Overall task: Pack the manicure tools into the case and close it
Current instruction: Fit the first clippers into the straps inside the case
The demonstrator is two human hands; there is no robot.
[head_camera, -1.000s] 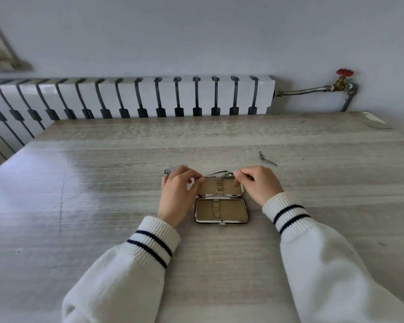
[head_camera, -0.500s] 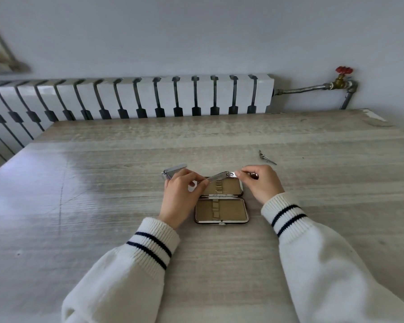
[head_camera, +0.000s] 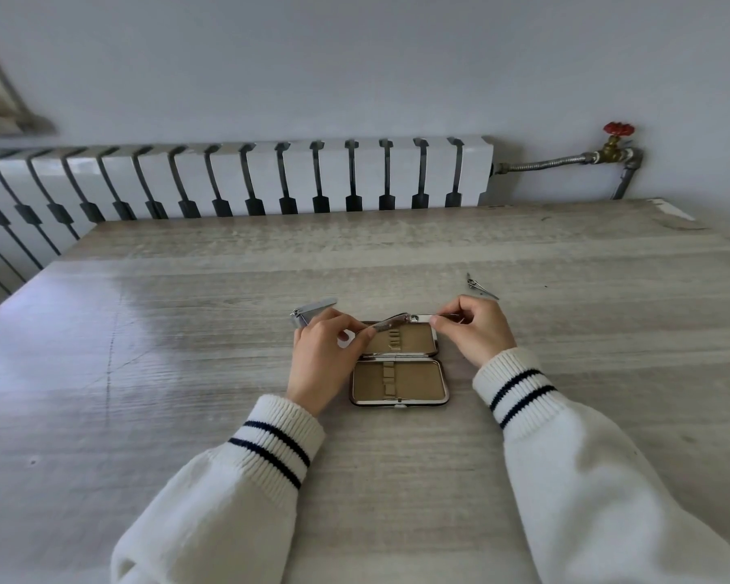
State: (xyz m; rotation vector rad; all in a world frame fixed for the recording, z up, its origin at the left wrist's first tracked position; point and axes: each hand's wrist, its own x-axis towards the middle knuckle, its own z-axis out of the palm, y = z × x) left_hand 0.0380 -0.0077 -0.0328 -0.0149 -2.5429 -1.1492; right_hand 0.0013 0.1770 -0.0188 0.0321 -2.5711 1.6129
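A small metal-framed case (head_camera: 399, 379) lies open on the table, its tan lining and elastic loops showing, nothing in the near half. Over its far half both hands hold a slim metal clipper (head_camera: 401, 320) with its lever swung out. My left hand (head_camera: 323, 356) pinches the lever end at the left. My right hand (head_camera: 475, 328) pinches the body end at the right. A larger nail clipper (head_camera: 312, 311) lies just beyond my left hand. Another small metal tool (head_camera: 479, 285) lies on the table beyond my right hand.
The wooden table (head_camera: 186, 373) stretches wide on all sides. A white radiator (head_camera: 237, 179) runs along the wall behind it, with a pipe and a red valve (head_camera: 618, 130) at the far right.
The clipper rose a little above the case's far half and its lever opened out further. My left hand shifted slightly right, uncovering the larger clipper behind it.
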